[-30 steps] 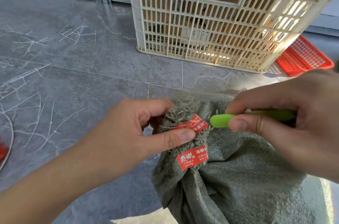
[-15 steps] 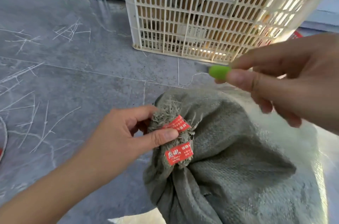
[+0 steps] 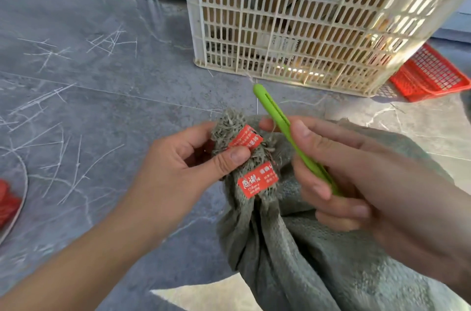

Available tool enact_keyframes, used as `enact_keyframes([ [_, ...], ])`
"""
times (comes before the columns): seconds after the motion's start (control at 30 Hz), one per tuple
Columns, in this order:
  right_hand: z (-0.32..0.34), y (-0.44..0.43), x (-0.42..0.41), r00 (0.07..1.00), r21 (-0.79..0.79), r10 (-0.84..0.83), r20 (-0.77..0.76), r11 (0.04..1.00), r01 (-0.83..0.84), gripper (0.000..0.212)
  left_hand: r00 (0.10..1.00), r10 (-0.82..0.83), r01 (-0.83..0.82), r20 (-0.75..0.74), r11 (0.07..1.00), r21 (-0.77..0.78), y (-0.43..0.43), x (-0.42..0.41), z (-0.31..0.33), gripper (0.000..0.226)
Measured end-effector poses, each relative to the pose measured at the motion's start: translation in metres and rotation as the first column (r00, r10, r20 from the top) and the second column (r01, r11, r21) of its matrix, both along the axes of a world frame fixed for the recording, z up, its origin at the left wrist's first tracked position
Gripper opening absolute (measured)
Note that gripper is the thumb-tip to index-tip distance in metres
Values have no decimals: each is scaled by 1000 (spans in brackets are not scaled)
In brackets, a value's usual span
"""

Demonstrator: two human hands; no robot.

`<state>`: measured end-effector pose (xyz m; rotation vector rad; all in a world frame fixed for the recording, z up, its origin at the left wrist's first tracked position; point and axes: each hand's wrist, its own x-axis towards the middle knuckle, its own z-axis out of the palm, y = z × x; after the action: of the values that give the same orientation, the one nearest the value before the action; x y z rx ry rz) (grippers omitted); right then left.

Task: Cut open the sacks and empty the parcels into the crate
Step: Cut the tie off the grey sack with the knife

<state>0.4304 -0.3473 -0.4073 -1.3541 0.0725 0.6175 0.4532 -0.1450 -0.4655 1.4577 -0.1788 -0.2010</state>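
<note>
A grey-green woven sack [image 3: 318,254] lies on the floor in front of me, its neck bunched and frayed, with two red tags [image 3: 257,179] on it. My left hand [image 3: 186,170] pinches the bunched neck between thumb and fingers. My right hand [image 3: 356,180] grips a green cutter [image 3: 277,119] just right of the neck, its tip pointing up and away toward the crate. A cream slatted plastic crate [image 3: 305,30] stands behind on the floor, with cardboard parcels visible through its slats.
A red plastic basket [image 3: 433,76] lies at the crate's right corner. Cut white fibres are scattered over the grey tiled floor [image 3: 89,96] to the left. A red object with a pale rim shows at the far left edge. Metal shelf legs stand behind.
My right hand lifted the cutter away from the sack neck, then came back down beside it with the tip now pointing up. My left hand kept its pinch on the neck.
</note>
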Motion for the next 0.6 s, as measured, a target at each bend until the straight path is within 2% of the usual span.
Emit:
enact_keyframes([
  [0.2,-13,4,-3,997,109,-69,-31,991,72,30,1000,16,-16,-10,1000,7,-2,-1,-7,32],
  [0.43,-24,3,-4,999,281,-40,-16,959,43,37,1000,10,-11,-20,999,-34,-4,3,-15,33],
  [0.6,-33,7,-7,988,285,-153,24,948,140,44,999,-6,2,-48,997,-76,-12,-2,-26,29],
])
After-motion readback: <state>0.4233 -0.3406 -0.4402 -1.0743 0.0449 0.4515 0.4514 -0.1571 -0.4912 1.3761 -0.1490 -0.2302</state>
